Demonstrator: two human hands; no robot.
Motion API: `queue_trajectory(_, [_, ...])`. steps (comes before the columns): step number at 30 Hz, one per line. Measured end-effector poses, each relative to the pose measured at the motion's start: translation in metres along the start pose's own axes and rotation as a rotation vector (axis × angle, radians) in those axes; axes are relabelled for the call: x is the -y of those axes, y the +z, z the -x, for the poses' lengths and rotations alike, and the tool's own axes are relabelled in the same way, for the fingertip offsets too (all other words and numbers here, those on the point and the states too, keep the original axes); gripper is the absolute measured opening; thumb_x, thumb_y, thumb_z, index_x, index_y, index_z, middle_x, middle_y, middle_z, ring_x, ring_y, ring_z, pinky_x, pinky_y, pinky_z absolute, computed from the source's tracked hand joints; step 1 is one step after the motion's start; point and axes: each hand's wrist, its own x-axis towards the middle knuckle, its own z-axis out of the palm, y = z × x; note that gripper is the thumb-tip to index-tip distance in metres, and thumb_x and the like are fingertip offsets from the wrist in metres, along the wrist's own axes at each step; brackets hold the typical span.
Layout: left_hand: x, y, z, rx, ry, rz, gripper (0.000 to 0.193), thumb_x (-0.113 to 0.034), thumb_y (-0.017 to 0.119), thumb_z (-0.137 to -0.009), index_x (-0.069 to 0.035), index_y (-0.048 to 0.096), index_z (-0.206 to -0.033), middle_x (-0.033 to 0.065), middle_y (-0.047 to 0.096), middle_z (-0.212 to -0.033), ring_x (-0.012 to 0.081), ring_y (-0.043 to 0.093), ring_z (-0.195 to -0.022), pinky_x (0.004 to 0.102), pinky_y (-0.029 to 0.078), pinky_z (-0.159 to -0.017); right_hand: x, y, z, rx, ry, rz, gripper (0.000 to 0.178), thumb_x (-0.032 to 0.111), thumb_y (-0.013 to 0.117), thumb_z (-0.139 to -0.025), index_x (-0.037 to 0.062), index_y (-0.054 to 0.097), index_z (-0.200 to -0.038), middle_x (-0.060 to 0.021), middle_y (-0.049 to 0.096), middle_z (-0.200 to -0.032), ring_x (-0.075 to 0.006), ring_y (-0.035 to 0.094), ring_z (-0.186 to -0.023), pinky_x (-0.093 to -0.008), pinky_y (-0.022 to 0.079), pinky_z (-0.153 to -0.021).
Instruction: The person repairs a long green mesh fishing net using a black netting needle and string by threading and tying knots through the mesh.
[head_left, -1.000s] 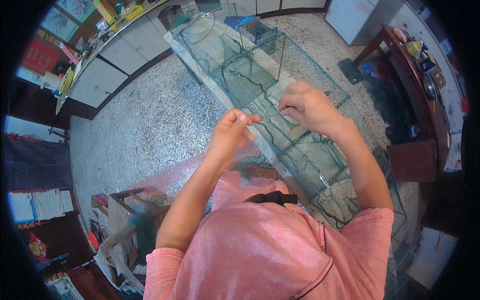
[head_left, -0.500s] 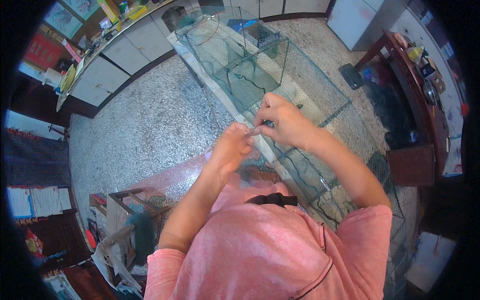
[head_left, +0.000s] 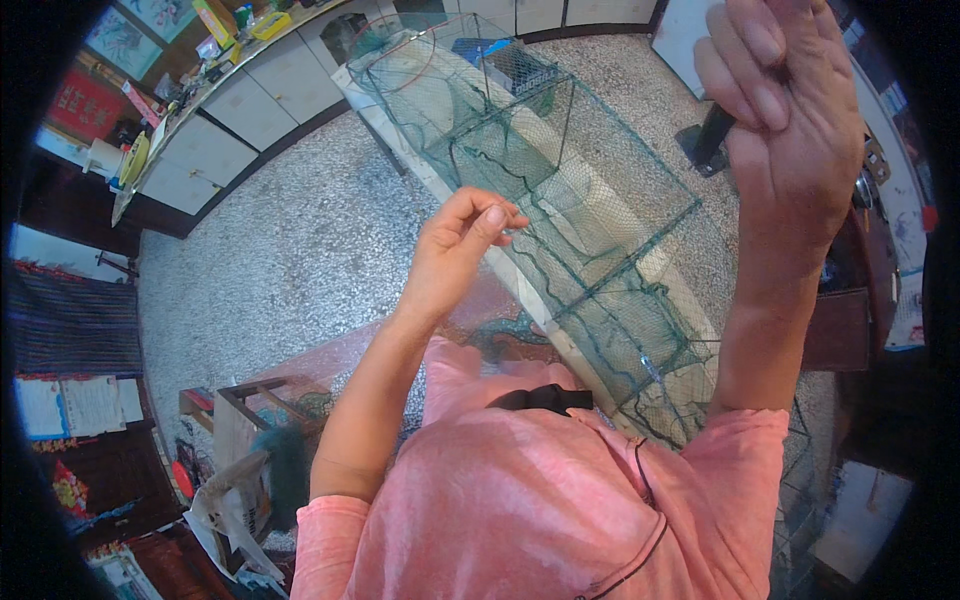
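Note:
A long green mesh fish trap (head_left: 628, 160) on a boxy wire frame stretches diagonally across a pale narrow bench (head_left: 352, 88). My left hand (head_left: 455, 245) is closed in a pinch over the trap's near-left side; whatever the fingertips hold is too small to make out. Raised high at the upper right, my right hand (head_left: 790, 120) has its fingers curled in toward the palm, well apart from the net. Any thin thing in that hand is hidden or too fine to see. A small shiny object (head_left: 651, 368) lies on the netting close to my body.
White cabinets (head_left: 255, 105) with a cluttered counter line the far left. A wooden stool-like frame (head_left: 245, 420) with a pale bag (head_left: 225, 505) stands at the near left. On the right is a dark wooden table (head_left: 845, 330). A blue and black box (head_left: 515, 65) sits behind the trap.
My hands, together half a second ago, have parted. The right hand has swung up and to the right; the left has shifted slightly up, still pinched.

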Motion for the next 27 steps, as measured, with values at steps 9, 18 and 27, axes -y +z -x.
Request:
queue_trajectory(9, [0.015,-0.019,-0.003,-0.136,-0.342,0.159,0.014,-0.023,0.051,-0.095,-0.010,0.051,-0.090,0.0050,0.060,-0.091,0.0098,0.059,-0.070,0.0189,0.041,-0.053,-0.082,-0.058,0.057,0.838,-0.001,1.079,0.009,0.015,0.061,-0.079,0.0099,0.062,-0.087,-0.0069,0.058,-0.082,-0.0262,0.056,-0.083,-0.0370,0.047,-0.072])
queue_trajectory(18, [0.032,-0.008,0.011,-0.099,-0.365,0.156,0.014,-0.021,0.049,-0.096,-0.009,0.051,-0.090,0.0121,0.062,-0.104,0.0047,0.052,-0.063,0.0156,0.036,-0.048,-0.127,-0.068,0.085,0.791,0.121,1.007,0.009,0.009,0.066,-0.073,0.0067,0.063,-0.082,-0.0069,0.057,-0.081,-0.0271,0.055,-0.084,-0.0371,0.046,-0.073])
queue_trajectory(27, [0.042,-0.016,0.018,-0.303,-0.451,0.474,0.009,-0.015,0.047,-0.096,-0.010,0.049,-0.088,0.0071,0.060,-0.091,0.0102,0.054,-0.063,0.0189,0.038,-0.049,-0.130,-0.027,0.093,0.689,0.261,0.708,0.011,0.007,0.067,-0.072,0.0047,0.059,-0.079,-0.0094,0.052,-0.086,-0.0256,0.054,-0.084,-0.0353,0.045,-0.073])
